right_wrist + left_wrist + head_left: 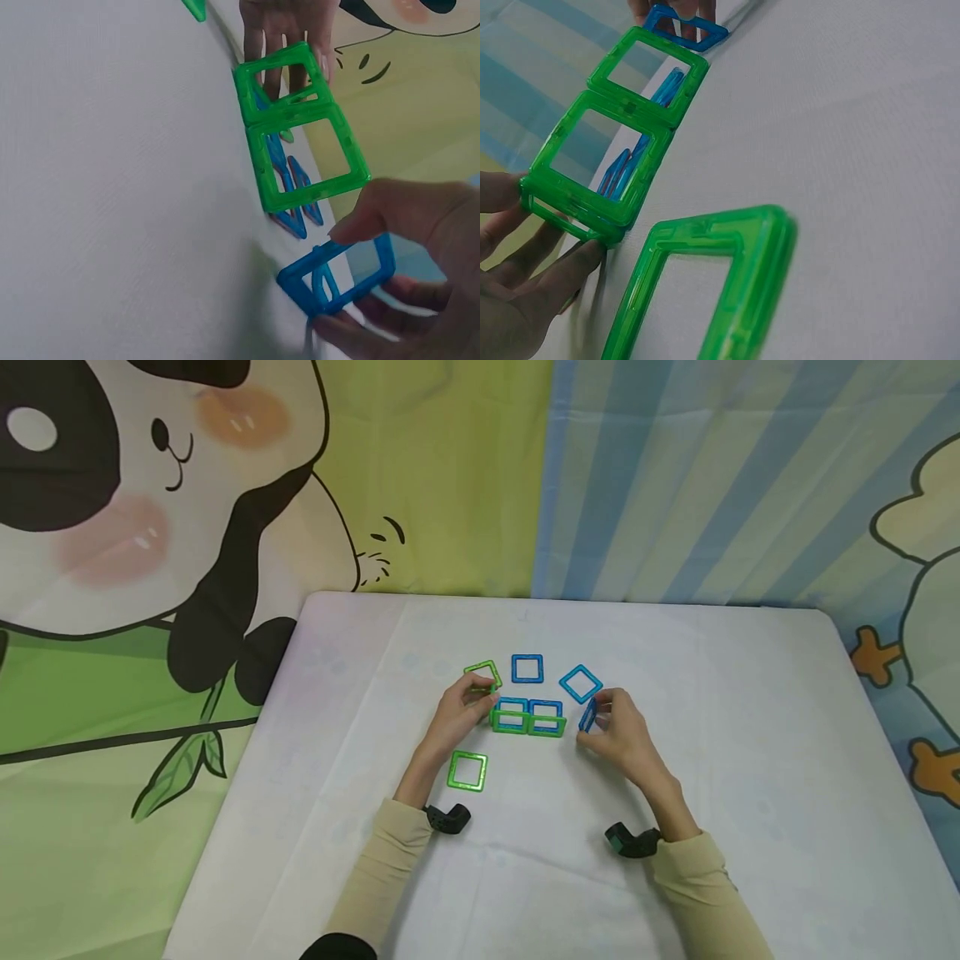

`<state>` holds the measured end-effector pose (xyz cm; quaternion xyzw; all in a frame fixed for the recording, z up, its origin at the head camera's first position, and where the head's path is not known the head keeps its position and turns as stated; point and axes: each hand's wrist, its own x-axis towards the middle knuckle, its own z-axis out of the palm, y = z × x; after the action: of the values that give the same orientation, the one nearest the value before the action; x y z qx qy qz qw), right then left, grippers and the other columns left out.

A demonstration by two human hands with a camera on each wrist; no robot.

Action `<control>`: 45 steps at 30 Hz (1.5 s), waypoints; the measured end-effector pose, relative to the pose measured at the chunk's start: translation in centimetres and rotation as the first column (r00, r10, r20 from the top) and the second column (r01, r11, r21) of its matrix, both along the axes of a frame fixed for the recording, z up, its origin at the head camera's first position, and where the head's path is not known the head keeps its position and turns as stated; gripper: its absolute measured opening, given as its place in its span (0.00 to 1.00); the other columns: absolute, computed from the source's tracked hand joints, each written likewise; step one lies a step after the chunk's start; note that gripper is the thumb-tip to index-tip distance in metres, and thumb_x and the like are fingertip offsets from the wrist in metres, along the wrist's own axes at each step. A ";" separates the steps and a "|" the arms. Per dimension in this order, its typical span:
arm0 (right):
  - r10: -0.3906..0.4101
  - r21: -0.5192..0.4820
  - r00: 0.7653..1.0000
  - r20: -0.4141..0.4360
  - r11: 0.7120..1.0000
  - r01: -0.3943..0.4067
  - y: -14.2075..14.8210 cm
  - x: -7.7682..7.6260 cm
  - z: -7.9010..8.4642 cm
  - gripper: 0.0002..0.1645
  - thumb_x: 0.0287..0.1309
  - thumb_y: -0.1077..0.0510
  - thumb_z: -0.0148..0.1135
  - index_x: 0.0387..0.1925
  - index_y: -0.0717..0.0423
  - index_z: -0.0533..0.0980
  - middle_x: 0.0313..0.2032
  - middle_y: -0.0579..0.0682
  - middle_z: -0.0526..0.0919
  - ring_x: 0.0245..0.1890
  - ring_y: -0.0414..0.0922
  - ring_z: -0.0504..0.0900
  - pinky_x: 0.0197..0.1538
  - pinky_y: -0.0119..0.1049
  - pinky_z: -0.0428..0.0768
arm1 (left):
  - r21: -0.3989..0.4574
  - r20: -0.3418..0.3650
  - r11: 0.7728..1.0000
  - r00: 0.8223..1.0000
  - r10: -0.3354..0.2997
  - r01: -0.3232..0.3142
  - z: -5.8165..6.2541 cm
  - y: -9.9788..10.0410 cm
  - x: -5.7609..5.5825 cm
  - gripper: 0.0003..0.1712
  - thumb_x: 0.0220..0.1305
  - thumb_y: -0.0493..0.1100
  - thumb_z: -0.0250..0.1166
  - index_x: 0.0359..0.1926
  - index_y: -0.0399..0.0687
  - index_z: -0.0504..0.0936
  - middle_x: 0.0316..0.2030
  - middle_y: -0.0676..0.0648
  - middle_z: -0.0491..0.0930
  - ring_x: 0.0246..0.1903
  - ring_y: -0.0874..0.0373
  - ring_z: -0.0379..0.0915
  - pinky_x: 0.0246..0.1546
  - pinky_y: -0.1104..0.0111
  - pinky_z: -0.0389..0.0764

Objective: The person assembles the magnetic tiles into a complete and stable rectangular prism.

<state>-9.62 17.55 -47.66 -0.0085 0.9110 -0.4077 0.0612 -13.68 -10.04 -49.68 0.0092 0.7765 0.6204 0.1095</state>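
Note:
My left hand (462, 710) holds a green square magnetic tile (559, 220) by its edges, upright at the left end of a small row. In that row, two green tiles (510, 732) stand side by side along the front of two blue tiles (545, 702) lying flat. To the right of the row, my right hand (621, 731) pinches a blue square magnetic tile (386, 259) between thumb and fingers. That tile is tilted and apart from the row, its lower corner close over the table.
A loose green tile (467, 787) lies in front of the row on the white table (540, 877). Behind are another green tile (480, 667), a blue tile (527, 657) and a blue tile turned cornerwise (571, 691). A printed curtain (450, 477) hangs at the far edge.

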 end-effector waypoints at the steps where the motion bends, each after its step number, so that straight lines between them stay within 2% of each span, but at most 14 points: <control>1: 0.014 -0.017 1.000 -0.004 1.000 -0.014 0.1 -0.1 -0.2 0.41 0.51 0.66 0.71 0.64 0.71 0.63 0.59 0.69 0.73 0.61 0.64 0.77 0.64 0.54 0.79 | -0.002 0.000 1.000 1.000 0.001 -0.001 0.0 0.0 0.0 0.18 0.72 0.45 0.67 0.59 0.48 0.80 0.60 0.46 0.80 0.63 0.50 0.76 0.62 0.52 0.78; 7: 0.084 -0.080 0.996 -0.020 0.993 -0.086 0.6 -0.6 -0.9 0.41 0.50 0.66 0.71 0.65 0.68 0.64 0.63 0.67 0.73 0.67 0.63 0.74 0.68 0.53 0.76 | -0.011 -0.001 1.000 1.000 0.001 -0.001 0.1 0.1 0.0 0.17 0.72 0.43 0.66 0.59 0.47 0.80 0.60 0.46 0.80 0.64 0.50 0.76 0.62 0.53 0.78; 17: 0.136 -0.169 0.991 -0.016 0.976 -0.137 0.9 -1.2 -1.5 0.41 0.54 0.67 0.73 0.67 0.64 0.65 0.67 0.64 0.70 0.70 0.62 0.71 0.69 0.47 0.74 | 0.004 0.013 1.000 1.000 -0.006 0.006 0.4 0.1 0.1 0.18 0.72 0.43 0.65 0.60 0.45 0.78 0.61 0.45 0.79 0.64 0.49 0.75 0.58 0.56 0.80; 24: 0.153 -0.207 0.988 -0.008 0.967 -0.151 0.7 -1.5 -1.7 0.41 0.54 0.67 0.74 0.67 0.62 0.65 0.68 0.64 0.69 0.71 0.61 0.70 0.68 0.43 0.74 | 0.036 0.021 0.999 1.000 -0.015 0.014 0.4 0.1 0.0 0.19 0.72 0.44 0.66 0.60 0.44 0.79 0.62 0.45 0.79 0.64 0.50 0.75 0.57 0.56 0.80; 33: 0.168 -0.236 0.986 0.008 0.958 -0.161 0.9 -1.8 -1.9 0.41 0.55 0.67 0.74 0.67 0.61 0.65 0.69 0.63 0.68 0.71 0.61 0.71 0.68 0.42 0.75 | 0.016 0.020 1.000 1.000 -0.009 0.009 0.4 0.0 0.0 0.20 0.72 0.45 0.67 0.60 0.44 0.79 0.62 0.45 0.79 0.65 0.49 0.75 0.61 0.53 0.79; 45: 0.185 -0.361 0.982 0.037 0.919 -0.159 0.9 -1.9 -2.4 0.41 0.56 0.67 0.73 0.68 0.62 0.63 0.69 0.64 0.66 0.71 0.62 0.70 0.64 0.34 0.77 | 0.013 0.024 1.000 1.000 -0.010 0.010 0.3 0.1 -0.1 0.20 0.72 0.44 0.66 0.61 0.43 0.78 0.61 0.45 0.79 0.65 0.49 0.74 0.60 0.54 0.79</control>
<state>-11.48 18.41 -50.05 -0.0852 0.8149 -0.5592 0.1264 -13.75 -9.91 -49.40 0.0066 0.7710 0.6251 0.1218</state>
